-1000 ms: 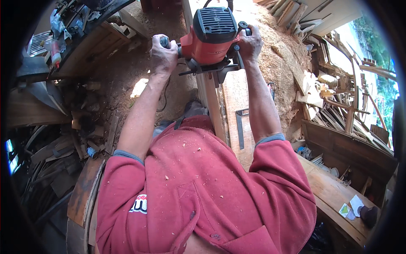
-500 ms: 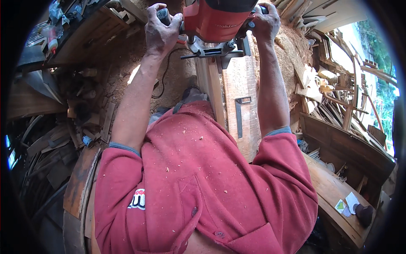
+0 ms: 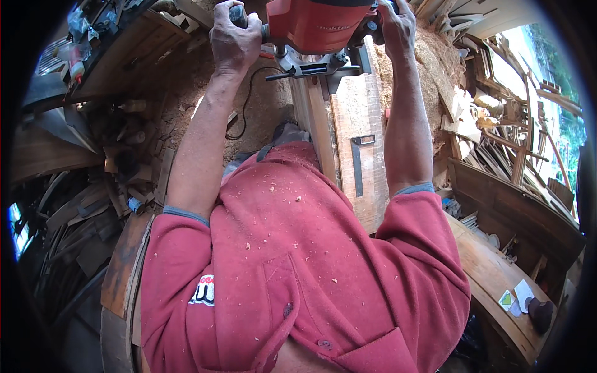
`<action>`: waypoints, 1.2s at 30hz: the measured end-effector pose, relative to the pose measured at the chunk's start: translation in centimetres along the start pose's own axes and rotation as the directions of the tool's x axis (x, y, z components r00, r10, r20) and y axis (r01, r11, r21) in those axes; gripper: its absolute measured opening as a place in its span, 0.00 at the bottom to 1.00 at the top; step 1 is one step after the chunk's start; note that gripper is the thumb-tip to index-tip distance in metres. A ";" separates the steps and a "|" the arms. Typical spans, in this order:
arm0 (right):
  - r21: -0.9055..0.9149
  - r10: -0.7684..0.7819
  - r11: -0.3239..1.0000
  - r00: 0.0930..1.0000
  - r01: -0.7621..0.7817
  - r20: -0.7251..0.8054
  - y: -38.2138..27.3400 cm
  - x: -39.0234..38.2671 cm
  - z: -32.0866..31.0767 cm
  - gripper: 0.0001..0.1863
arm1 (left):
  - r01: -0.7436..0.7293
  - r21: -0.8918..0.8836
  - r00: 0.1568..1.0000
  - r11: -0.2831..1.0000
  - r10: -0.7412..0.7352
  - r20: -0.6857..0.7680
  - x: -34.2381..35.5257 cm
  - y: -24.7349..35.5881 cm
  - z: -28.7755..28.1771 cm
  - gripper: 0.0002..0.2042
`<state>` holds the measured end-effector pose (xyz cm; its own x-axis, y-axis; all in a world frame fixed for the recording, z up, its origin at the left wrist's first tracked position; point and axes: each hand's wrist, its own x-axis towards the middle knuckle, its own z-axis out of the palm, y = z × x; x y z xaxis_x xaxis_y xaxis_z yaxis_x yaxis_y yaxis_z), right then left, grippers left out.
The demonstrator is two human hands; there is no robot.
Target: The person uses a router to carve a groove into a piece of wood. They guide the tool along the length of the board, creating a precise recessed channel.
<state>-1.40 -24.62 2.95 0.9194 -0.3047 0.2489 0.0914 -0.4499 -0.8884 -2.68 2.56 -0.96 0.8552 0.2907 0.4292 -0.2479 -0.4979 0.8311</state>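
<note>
A red plunge router (image 3: 317, 26) is at the top edge, its upper part cut off by the frame. My left hand (image 3: 235, 40) wraps round its dark left handle (image 3: 237, 16). On the other side my right hand (image 3: 398, 28) grips the right handle, which is mostly hidden by the fingers. The router's metal base and guide (image 3: 311, 67) sit over a long wooden piece (image 3: 316, 121) that runs toward me. The cutter is out of sight. A try square (image 3: 359, 165) lies on the board (image 3: 367, 109) beside that piece, near my right forearm.
A dark power cord (image 3: 249, 102) curves down on the left above a floor with wood shavings (image 3: 429, 65). Offcuts (image 3: 497, 155) pile up on the right, beside a wooden box (image 3: 510, 202). Planks and scraps (image 3: 81, 230) crowd the left. A bottle (image 3: 76, 65) stands at upper left.
The router and both hands sit slightly higher in the picture, farther from me. The surroundings have shifted a little to the right with my view. Both hands keep their grip.
</note>
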 end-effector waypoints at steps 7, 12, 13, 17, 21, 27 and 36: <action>-0.111 -0.257 0.962 0.965 0.249 -0.059 4.3 1.2 0.0 0.16 | 0.019 -0.027 1.000 0.999 -0.019 0.025 -0.1 0.4 0.2 0.12; -0.502 -0.674 0.624 0.738 0.599 0.043 5.4 2.1 0.3 0.12 | 0.039 -0.030 0.999 0.999 -0.038 0.031 -0.4 -0.6 0.2 0.11; -0.646 -0.842 0.326 0.523 0.690 0.134 5.5 2.2 0.2 0.12 | 0.009 -0.028 1.000 1.000 -0.009 0.007 -0.4 -0.9 0.3 0.11; -0.564 -0.686 0.554 0.720 0.612 0.107 7.2 2.0 0.2 0.11 | 0.011 -0.021 1.000 1.000 -0.011 -0.012 -0.5 -0.8 0.7 0.12; -0.620 -0.710 0.513 0.700 0.593 0.083 7.4 2.1 0.2 0.11 | -0.010 -0.027 1.000 1.000 0.010 -0.013 -0.1 -1.3 1.1 0.11; -0.126 -0.209 0.972 0.975 0.199 -0.073 5.5 1.2 1.8 0.15 | 0.048 0.032 0.995 0.998 -0.051 0.090 -0.4 -2.0 0.6 0.16; -0.583 -0.579 0.648 0.814 0.490 0.040 6.9 0.9 1.3 0.11 | -0.010 0.022 0.999 1.000 0.009 0.049 -1.4 -3.8 1.9 0.15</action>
<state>0.55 -26.89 -3.46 0.7109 0.0461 0.7017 0.2863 -0.9304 -0.2290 -2.04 2.48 -5.35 0.8743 0.2457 0.4185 -0.2463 -0.5184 0.8189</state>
